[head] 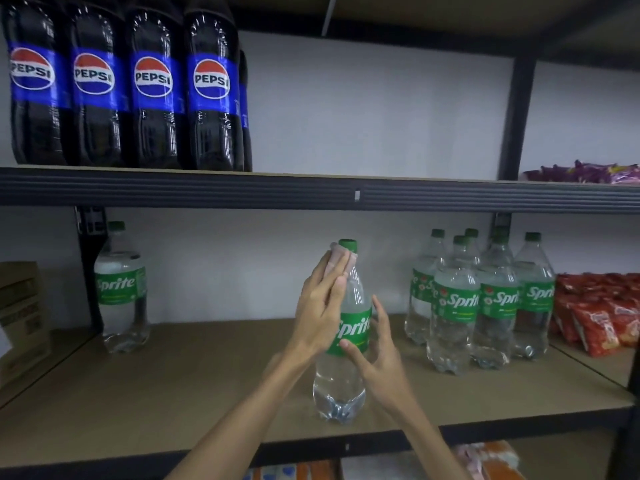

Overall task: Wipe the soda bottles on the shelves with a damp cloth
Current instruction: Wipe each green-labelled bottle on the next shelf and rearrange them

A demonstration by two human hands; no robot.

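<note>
Left hand [320,306] flat, pressing cloth [341,259], mostly hidden, on Sprite bottle [337,382] neck; right hand [375,351] spread, perhaps touching it.

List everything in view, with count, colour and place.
Pepsi bottles: at least four, dark, upper shelf left.
Centre Sprite bottle: one, clear, green label, lower shelf front.
Left Sprite bottle: one, same, lower shelf left.
Sprite group: several, lower shelf right.
Cloth: one, pinkish, centre bottle's neck.
Cartons: stacked, brown, far left.
Red packs: several, lower right.
Purple packs: several, upper right.
Orange packs: few, bottom edge.
Left hand: presses cloth.
Right hand: touches centre bottle.
</note>
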